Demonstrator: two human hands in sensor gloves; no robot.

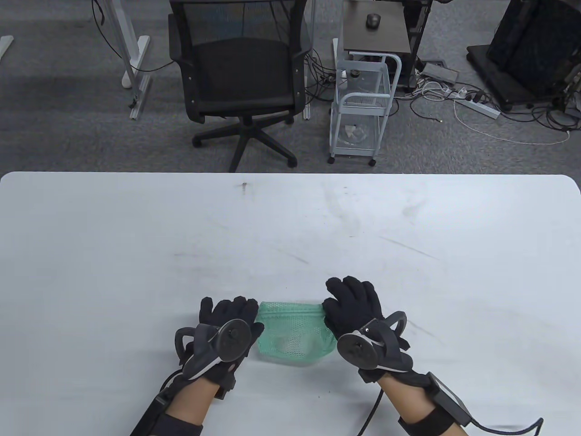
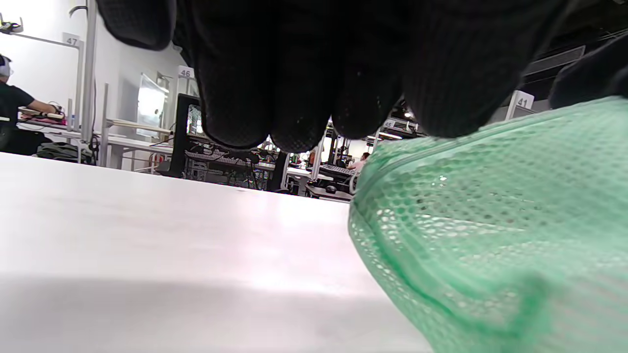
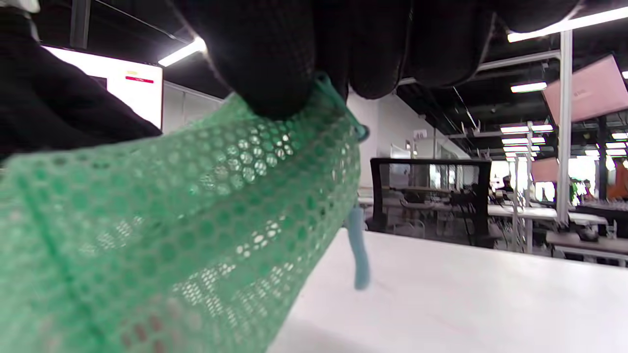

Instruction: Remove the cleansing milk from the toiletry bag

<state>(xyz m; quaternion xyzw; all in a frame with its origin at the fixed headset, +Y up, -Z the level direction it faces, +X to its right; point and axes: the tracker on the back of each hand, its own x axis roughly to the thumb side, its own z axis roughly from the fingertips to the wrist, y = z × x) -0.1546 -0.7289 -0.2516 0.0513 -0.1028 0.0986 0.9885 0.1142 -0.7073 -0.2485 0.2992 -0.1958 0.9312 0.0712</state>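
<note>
While flanked by both gloves near the table (image 1: 136,236) front edge: left hand (image 1: 229,329) touching green mesh toiletry bag (image 1: 295,334), grip unclear; pale cleansing milk (image 1: 290,346) inside; right hand (image 1: 356,313) pinching the bag's corner.

A green mesh toiletry bag (image 1: 294,334) lies on the white table (image 1: 290,236) near its front edge. The left hand (image 1: 227,331) rests against the bag's left end; the right hand (image 1: 354,309) touches its right end. A pale shape shows faintly through the mesh. Beyond the table stand a black office chair (image 1: 240,77) and a white wire cart (image 1: 363,109).
</note>
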